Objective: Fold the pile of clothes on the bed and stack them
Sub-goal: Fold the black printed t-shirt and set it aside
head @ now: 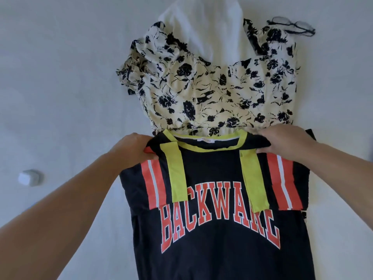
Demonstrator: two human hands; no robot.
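Black jersey cloth, the T-shirt [218, 199] lies flat on the bed [60, 77], soft, light and limp. Left hand [133, 147] and right hand [282, 141] pinch its shoulders, fingers curled; those corners look the best hold.

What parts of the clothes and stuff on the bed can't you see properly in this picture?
All in the head view:
- Black shirt: its bottom is cut off by the lower edge; the yellow strips cover part of its lettering.
- White garment: its top is cut off by the upper edge, and the floral dress covers its lower part.
- Neck label: too small to read.
- Small white object: too blurred to identify.
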